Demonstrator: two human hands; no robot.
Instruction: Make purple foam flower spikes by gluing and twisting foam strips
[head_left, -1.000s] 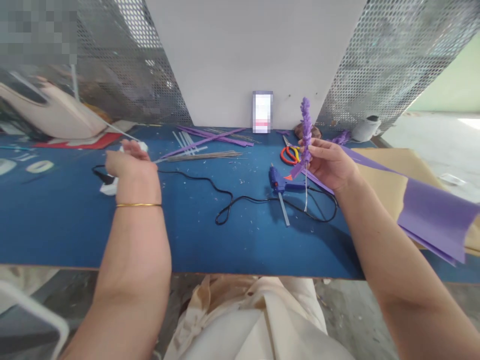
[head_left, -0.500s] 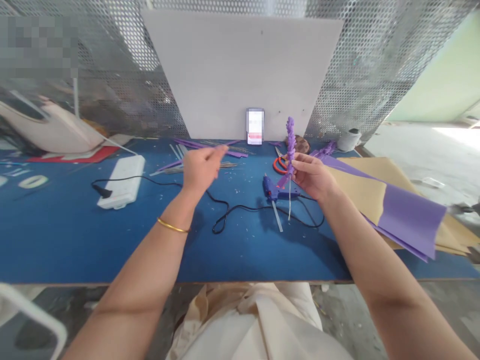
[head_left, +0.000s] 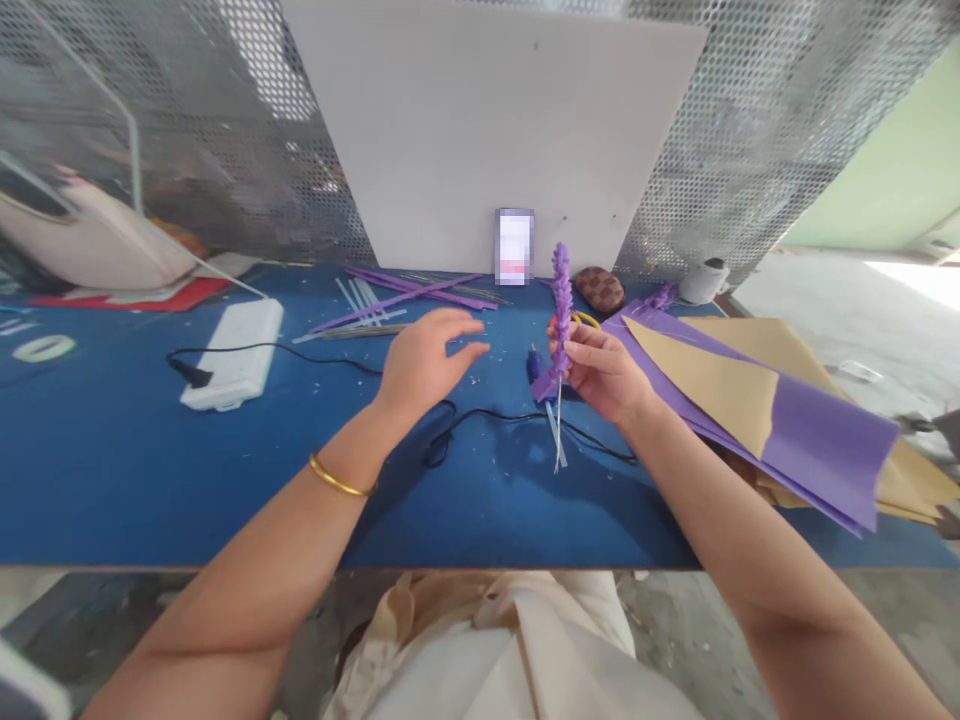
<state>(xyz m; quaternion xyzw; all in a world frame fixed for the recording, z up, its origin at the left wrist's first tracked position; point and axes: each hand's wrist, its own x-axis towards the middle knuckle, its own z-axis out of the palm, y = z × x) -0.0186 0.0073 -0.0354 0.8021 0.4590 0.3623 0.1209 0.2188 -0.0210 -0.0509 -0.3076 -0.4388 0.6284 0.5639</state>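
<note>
My right hand (head_left: 606, 372) is closed on a purple twisted paper flower spike (head_left: 562, 300), held upright by its lower part. A thin pale stem (head_left: 559, 425) hangs below it, and a loose purple paper end sticks out to the left. My left hand (head_left: 431, 360) is raised left of the spike, thumb and fingers apart, with nothing between them. Behind the stem lies a blue glue gun (head_left: 535, 372), partly hidden, with a clear glue stick (head_left: 556, 436). Scissor handles (head_left: 585, 319) show behind the spike.
A white power strip (head_left: 238, 350) lies left, its black cable (head_left: 315, 357) crossing the blue table (head_left: 225, 500). Purple strips (head_left: 427, 288) lie at the back near a phone (head_left: 514, 247). Purple sheets (head_left: 825, 430) and tan paper (head_left: 709, 385) lie right, beyond a brown checked pouch (head_left: 598, 289).
My left hand has opened and moved right and slightly down. My right hand has shifted left with the purple spike. The camera view has shifted slightly.
</note>
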